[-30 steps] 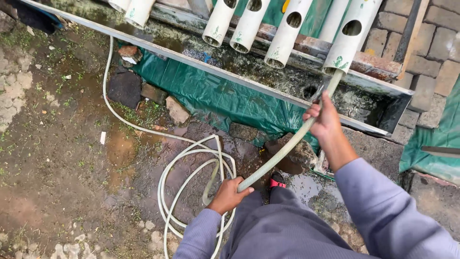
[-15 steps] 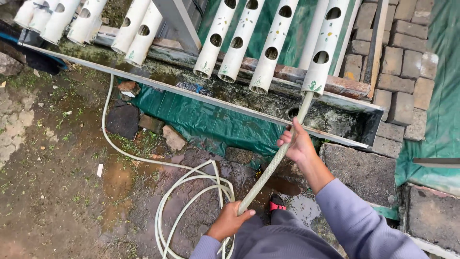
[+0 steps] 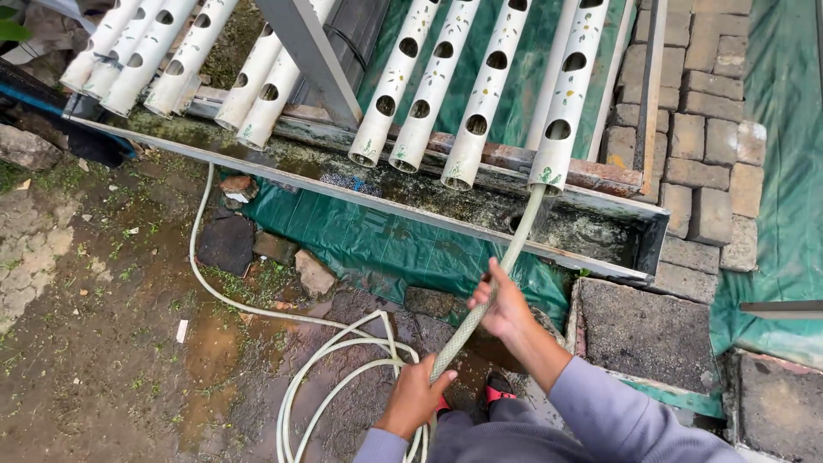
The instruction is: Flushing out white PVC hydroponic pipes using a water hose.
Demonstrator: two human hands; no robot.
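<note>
The person is feeding a braided hose (image 3: 480,313) up into the open end of a white pipe (image 3: 561,103), right hand (image 3: 501,304) clamped high on it, left hand (image 3: 420,394) gripping lower. Keeping the hose in line with the pipe's slope should help it slide without kinking.

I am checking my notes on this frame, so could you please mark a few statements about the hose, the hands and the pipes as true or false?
1. Both hands grip the hose. True: the left hand holds it lower down, the right hand higher up.
2. The hose tip goes into the end of the rightmost white pipe. True.
3. The white pipes have no holes. False: each shows a row of round holes.
4. Slack hose lies coiled on the ground. True.
5. The tarp under the trough is red. False: it is green.
</note>
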